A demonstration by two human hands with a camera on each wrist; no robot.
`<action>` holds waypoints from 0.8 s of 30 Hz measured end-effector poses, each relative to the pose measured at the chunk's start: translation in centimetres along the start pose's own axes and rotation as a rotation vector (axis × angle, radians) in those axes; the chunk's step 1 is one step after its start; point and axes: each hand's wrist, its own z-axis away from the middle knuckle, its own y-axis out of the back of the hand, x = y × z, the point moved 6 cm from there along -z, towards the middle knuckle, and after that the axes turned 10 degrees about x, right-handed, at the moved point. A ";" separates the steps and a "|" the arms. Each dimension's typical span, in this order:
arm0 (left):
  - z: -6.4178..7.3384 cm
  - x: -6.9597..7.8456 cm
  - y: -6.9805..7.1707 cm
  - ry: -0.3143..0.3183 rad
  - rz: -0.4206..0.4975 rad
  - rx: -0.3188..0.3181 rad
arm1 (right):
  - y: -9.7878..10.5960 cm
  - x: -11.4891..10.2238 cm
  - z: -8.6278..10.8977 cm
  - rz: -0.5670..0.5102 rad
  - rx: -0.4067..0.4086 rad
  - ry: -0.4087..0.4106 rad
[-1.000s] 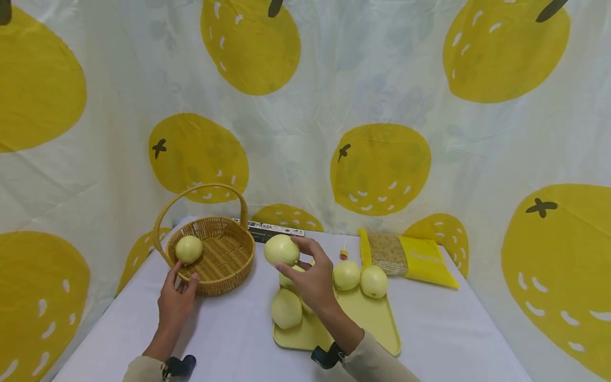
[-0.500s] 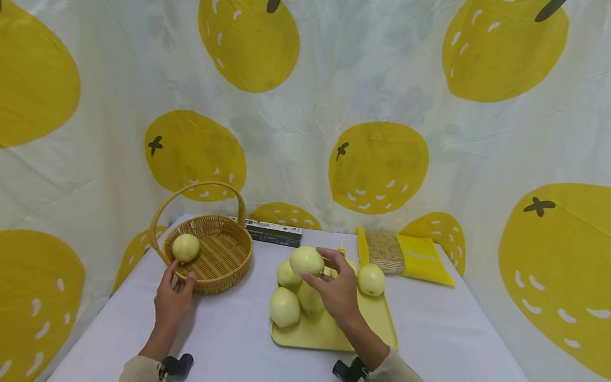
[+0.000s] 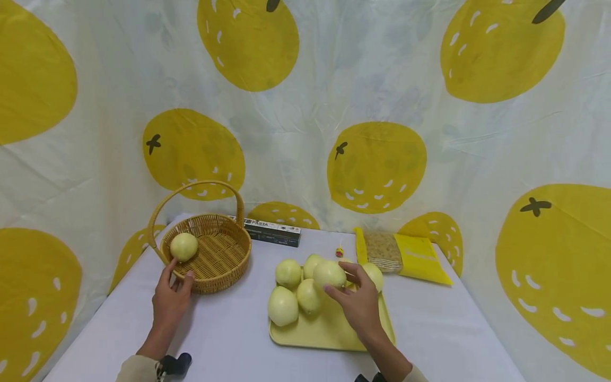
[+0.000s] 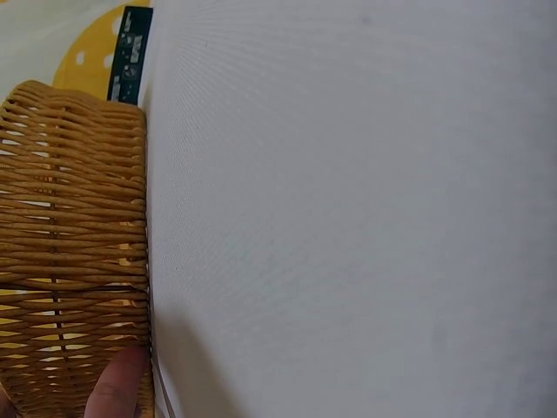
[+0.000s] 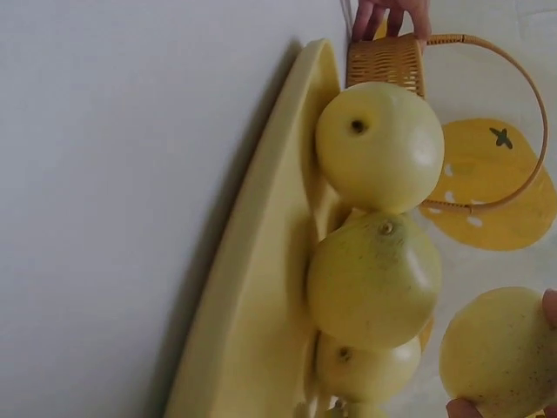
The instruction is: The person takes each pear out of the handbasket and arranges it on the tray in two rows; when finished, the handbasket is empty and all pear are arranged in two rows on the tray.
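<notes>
My right hand (image 3: 360, 300) holds a pale yellow pear (image 3: 329, 275) above the light yellow tray (image 3: 334, 337). Its fingers and thumb grip the fruit from the right side; the same pear (image 5: 500, 353) shows at the lower right of the right wrist view. Several more pears (image 3: 283, 306) lie on the tray. To the left stands a wicker basket (image 3: 221, 260) with a tall handle and a single pear (image 3: 184, 247) inside. My left hand (image 3: 169, 302) holds the basket's near left side by the wall and rim; a fingertip (image 4: 117, 383) lies against the weave in the left wrist view.
A dark pasta box (image 3: 272, 233) lies behind the basket. At the back right is a yellow bag (image 3: 406, 257), with a tiny red and yellow item (image 3: 339, 252) to its left. A fruit-print curtain (image 3: 305, 106) hangs behind the white table (image 3: 229, 339).
My right hand has carried the pear rightward and lower, from between basket and tray to over the tray's pears. The left hand stays at the basket.
</notes>
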 end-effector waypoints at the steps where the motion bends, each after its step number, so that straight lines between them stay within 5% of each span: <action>1: 0.0 0.0 0.0 0.000 0.001 0.001 | 0.2 0.2 0.0 0.016 0.005 -0.008; 16: 0.0 -0.1 0.1 0.001 0.015 -0.005 | 1.5 2.1 0.0 0.188 0.013 -0.083; 24: 0.1 -0.2 0.0 0.002 0.015 -0.003 | 1.5 2.8 0.0 0.325 -0.012 -0.037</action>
